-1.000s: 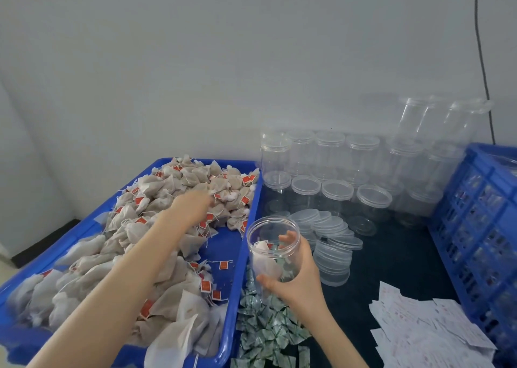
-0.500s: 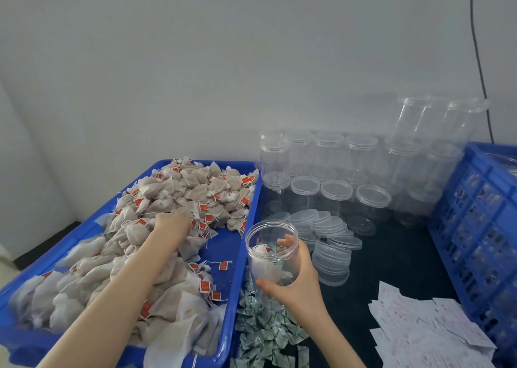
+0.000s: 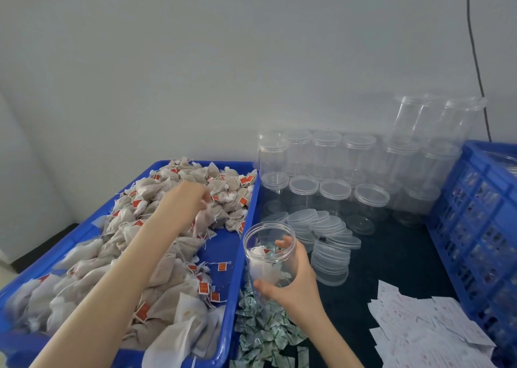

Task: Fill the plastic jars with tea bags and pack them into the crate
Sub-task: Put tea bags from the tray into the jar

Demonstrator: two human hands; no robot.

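My right hand (image 3: 291, 286) grips an open clear plastic jar (image 3: 270, 251) upright on the dark table, just right of the blue tray (image 3: 246, 225). A tea bag or two lie inside the jar. My left hand (image 3: 190, 197) is over the heap of beige tea bags (image 3: 156, 255) with red tags in the tray, pinching one tea bag (image 3: 202, 222) that hangs below its fingers. The blue slatted crate (image 3: 475, 227) stands at the right edge; a clear jar rim shows inside it.
Rows of empty clear jars (image 3: 335, 171), some capped, stand along the back wall. A pile of loose clear lids (image 3: 324, 236) lies right of the held jar. Small green-printed sachets (image 3: 263, 331) and white paper labels (image 3: 425, 328) cover the near table. A black cable (image 3: 475, 54) hangs down the wall.
My left hand dipped into the tea bag heap, then rose towards the right with one bag hanging from it. The right hand and jar stayed put.
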